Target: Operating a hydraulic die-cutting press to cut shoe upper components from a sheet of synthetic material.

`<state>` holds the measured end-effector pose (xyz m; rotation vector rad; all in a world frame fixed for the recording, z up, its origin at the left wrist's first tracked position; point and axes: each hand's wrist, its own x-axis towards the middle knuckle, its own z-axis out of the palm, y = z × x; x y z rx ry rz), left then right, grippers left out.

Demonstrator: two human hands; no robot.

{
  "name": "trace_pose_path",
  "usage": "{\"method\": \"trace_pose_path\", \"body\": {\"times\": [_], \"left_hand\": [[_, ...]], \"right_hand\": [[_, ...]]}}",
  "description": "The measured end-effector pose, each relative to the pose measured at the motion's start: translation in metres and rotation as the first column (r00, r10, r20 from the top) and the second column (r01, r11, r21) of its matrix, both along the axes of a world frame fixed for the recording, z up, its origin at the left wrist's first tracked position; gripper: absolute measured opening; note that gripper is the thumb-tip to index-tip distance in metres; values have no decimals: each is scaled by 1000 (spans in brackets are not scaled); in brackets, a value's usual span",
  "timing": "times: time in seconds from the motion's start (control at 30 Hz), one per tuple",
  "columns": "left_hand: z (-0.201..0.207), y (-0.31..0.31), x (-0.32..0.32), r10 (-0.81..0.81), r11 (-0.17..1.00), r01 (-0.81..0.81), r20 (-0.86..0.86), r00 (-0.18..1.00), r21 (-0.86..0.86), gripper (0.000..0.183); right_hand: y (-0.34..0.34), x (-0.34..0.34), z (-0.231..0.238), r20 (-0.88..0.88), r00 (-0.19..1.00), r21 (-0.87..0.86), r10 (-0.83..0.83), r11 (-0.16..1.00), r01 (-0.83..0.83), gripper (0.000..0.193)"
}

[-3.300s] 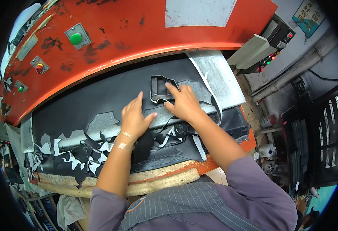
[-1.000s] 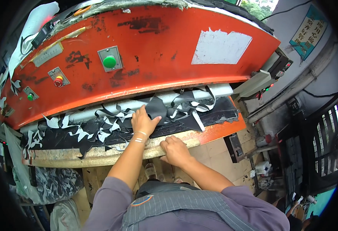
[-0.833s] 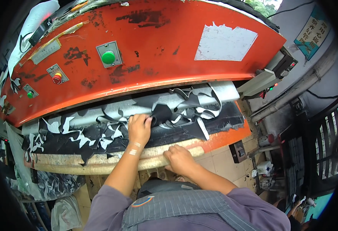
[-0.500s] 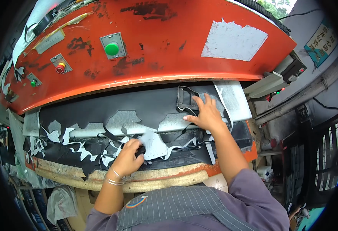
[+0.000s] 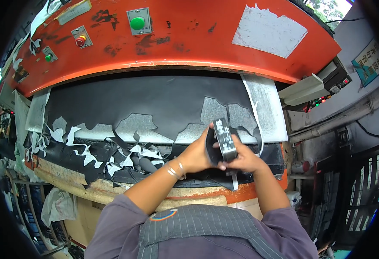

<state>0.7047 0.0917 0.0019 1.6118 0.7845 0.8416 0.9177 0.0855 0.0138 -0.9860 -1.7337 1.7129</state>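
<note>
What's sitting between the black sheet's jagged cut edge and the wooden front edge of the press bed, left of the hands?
In the head view, loose black offcut strips lie tangled between the black sheet and the wooden edge, with pale bed surface showing through the cutouts.

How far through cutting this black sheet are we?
Done: the near part of the black sheet is riddled with cut-out gaps, scraps loose along the front edge. In hand: left hand and right hand together hold the cutting die lifted off the bed, a black piece seemingly with it. Left: the broad uncut area further back under the orange press head.
</note>
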Motion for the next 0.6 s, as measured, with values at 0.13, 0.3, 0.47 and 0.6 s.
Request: {"method": "trace_pose_path", "body": {"times": [0.13,0.3,0.47,0.6], "left_hand": [[-20,-49,-27,390,907,-349,155,908,-234,43],[-11,-85,-107,362,823,-518,-488,794,-234,24],[25,-81,-119,506,807,-585,-599,620,76,57],[-10,-24,-121,695,719,-573,-384,608,392,68]], "right_hand": [[-6,-19,14,283,935,319,212,899,-300,56],[53,-61,32,517,844,560,142,690,-459,48],[130,-95,15,629,774,598,74,589,-543,37],[134,-99,1,511,855,620,88,651,-438,56]]}}
